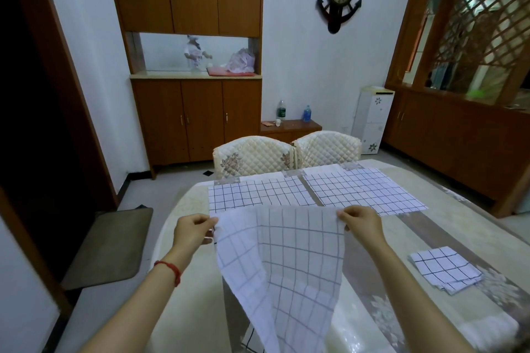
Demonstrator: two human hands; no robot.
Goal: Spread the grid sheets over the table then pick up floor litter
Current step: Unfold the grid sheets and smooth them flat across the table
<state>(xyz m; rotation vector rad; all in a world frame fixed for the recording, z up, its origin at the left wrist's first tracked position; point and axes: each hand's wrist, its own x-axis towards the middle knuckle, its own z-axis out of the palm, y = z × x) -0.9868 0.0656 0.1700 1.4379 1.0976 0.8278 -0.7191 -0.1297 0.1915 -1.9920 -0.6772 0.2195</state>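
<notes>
Hands, left [192, 229] and right [362, 221], pinch a raised sheet's [282, 261] top corners over the table [424, 233]; two sheets [309, 190] lie spread beyond, near chairs [284, 153] and cabinets [196, 116].

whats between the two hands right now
In the head view, the grid sheet spans the gap; the left hand and right hand each pinch a top corner, and it hangs down.

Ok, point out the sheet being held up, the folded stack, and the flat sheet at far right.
held sheet [286, 261]: head view, its hanging middle.
folded stack [443, 268]: head view, top face.
far right sheet [364, 189]: head view, its centre.
</notes>
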